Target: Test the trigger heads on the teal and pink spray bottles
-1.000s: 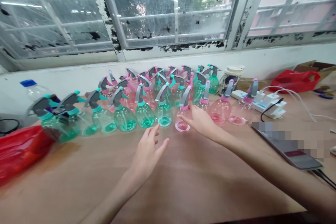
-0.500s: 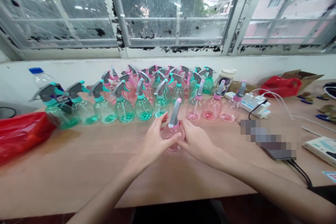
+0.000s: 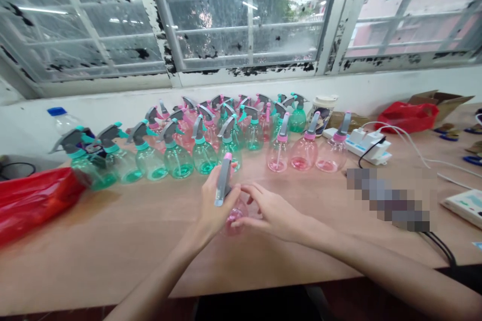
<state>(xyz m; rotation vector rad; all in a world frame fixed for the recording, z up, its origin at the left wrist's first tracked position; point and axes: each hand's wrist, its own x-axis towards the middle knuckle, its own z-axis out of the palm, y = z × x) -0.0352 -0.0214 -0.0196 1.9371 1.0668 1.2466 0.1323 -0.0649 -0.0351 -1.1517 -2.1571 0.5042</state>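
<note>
Between your hands, one pink bottle (image 3: 235, 213), with its grey trigger top upright in front of the left palm and the lever end toward you. Your left hand (image 3: 216, 200) is wrapped round it just below that top, thumb across the near side: a narrow, closed hold. Your right hand (image 3: 276, 213) is curved at the bottle's right side, thumb and fingers parted; thumb tip overlaps the bottle's body, but whether it presses cannot be told. Whether the base rests on the table (image 3: 124, 251) cannot be told either.

Just beyond the grip and running off to its left: a front row of six green bottles (image 3: 183, 165), the nearest partly hidden by your left fingers. Beyond and right of the grip: three pink-collared bottles (image 3: 303, 155), side by side. Well left of the grip, a red bag (image 3: 33, 200); well right, black cables (image 3: 442, 248) beside a pixelated patch.

Behind the front row, a mixed cluster (image 3: 254, 135) of pink and green bottles. To its right, a cup (image 3: 322, 113); nearer and further right, a power strip (image 3: 371, 148). Farthest from the grip, above the wall ledge, the window (image 3: 244, 15), its frame paint flaked.
</note>
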